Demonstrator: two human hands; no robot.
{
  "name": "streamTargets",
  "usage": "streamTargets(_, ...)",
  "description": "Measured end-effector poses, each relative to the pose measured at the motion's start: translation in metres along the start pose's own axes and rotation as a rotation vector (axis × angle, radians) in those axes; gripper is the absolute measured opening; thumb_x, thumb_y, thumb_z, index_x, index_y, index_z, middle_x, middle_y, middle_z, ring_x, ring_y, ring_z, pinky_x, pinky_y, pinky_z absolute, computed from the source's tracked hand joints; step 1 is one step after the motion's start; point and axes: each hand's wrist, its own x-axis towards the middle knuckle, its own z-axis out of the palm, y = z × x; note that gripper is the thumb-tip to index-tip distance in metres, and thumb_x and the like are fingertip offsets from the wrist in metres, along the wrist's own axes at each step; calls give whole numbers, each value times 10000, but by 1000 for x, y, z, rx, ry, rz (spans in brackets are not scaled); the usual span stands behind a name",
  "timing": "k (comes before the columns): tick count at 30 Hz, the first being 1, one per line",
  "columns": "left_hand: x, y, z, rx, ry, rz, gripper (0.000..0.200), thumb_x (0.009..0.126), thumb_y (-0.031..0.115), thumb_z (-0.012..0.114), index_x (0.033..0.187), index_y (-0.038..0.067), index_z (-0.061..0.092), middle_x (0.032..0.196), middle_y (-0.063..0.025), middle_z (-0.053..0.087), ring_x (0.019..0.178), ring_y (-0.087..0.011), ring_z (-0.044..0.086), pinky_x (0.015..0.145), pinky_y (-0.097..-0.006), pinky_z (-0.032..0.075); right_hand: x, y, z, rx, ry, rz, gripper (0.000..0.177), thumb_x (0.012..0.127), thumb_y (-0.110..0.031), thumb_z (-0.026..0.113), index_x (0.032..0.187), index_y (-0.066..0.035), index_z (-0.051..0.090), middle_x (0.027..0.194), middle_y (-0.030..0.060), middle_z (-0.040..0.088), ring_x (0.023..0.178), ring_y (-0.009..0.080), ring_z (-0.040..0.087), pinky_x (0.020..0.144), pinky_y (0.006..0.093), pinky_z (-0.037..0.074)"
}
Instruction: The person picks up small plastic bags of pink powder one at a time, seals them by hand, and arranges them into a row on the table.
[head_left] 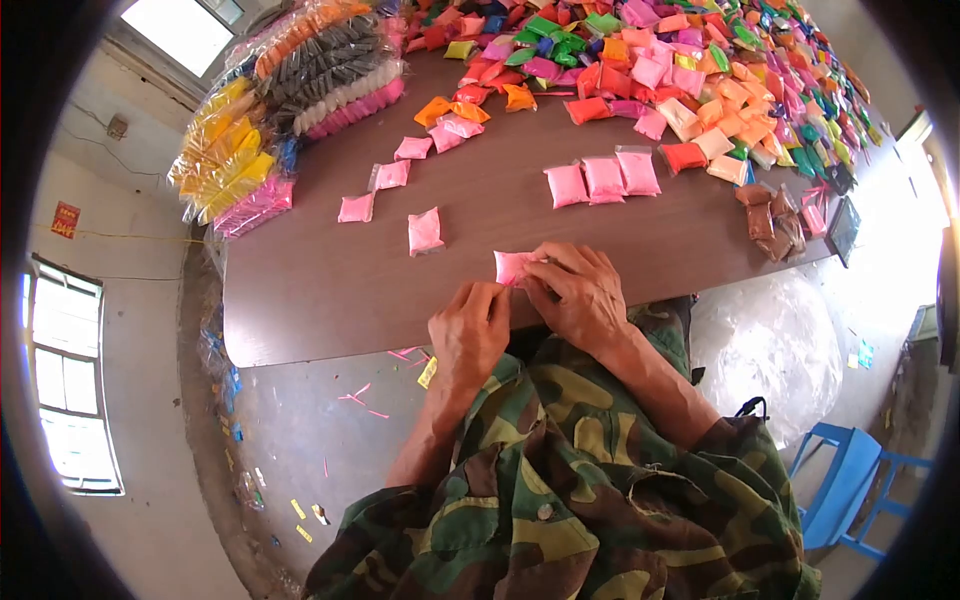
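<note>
Near the front edge of the brown table, a small pink packet is between my hands. My right hand has its fingers closed on the packet's right side. My left hand is closed at the packet's lower left corner; whether it grips the packet is hidden. One pink packet lies to the left, and beyond it several more form a slanting line. Three pink packets lie side by side, behind and right of my right hand.
A heap of coloured packets covers the table's back. Stacked bundles stand at the back left. Brown packets lie near the right edge. A clear plastic bag and a blue stool are at the right, below table height.
</note>
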Motion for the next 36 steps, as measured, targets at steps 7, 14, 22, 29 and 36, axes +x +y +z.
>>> streamTargets(7,2,-20,-1,165,46,-26,85,991,161,776,937,120,725,882,-119,731,769,-385,732,642,-495,566,0,3,4,-10,8,-18,161,881,-186,876,1020,-145,805,1051,-6,730,929,265,709,828,427,552)
streamTargets(14,4,-16,16,108,51,18,74,994,167,775,947,126,735,895,-122,742,779,-401,734,653,-509,567,-1,2,5,-24,10,6,182,873,-213,897,1017,-151,805,1032,-5,724,943,259,714,833,425,547)
streamTargets(22,12,-19,2,57,31,-46,115,998,194,780,950,102,730,899,-130,747,767,-408,728,659,-517,563,-3,3,5,-25,-20,25,180,945,-262,835,1075,-153,777,1054,24,681,954,275,684,835,448,530)
streamTargets(29,21,-37,18,107,85,-39,115,981,181,793,937,96,728,863,-131,742,755,-409,723,668,-515,562,-1,3,5,-64,-70,1,260,964,-295,812,1200,-201,756,1044,36,640,949,282,663,822,461,516)
streamTargets(36,33,-15,2,37,-46,1,120,1000,201,763,949,93,749,883,-138,762,795,-411,737,700,-508,574,1,0,2,-84,-88,28,298,904,-264,862,1191,-198,813,1021,21,667,957,267,689,841,448,543)
